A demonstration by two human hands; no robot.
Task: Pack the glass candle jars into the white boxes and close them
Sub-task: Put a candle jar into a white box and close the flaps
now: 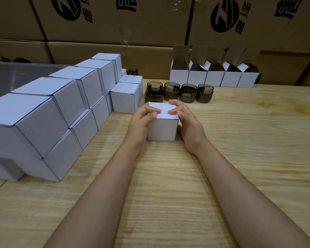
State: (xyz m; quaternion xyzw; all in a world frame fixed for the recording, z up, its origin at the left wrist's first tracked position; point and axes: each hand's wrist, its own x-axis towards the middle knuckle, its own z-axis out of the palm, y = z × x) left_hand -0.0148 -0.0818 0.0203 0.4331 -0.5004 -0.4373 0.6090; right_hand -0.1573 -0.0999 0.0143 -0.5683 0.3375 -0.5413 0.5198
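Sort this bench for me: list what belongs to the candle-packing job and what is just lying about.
Job: closed box held by left hand and right hand; glass candle jars; open white boxes; stacked closed boxes.
Just there: brown cartons behind; wooden table.

The closed box (162, 129) and stacked boxes (34, 120) are plain white; the open boxes (214, 78) are white outside, brown inside. The jars (171, 94) are smoky grey with brown bands. The surface (168, 185) is pale, streaky-grained wood. The cartons (115, 27) are brown, printed black.

Stacked boxes (48, 111) left, jars (179, 93) behind held box (162, 126), open boxes (214, 76) beyond
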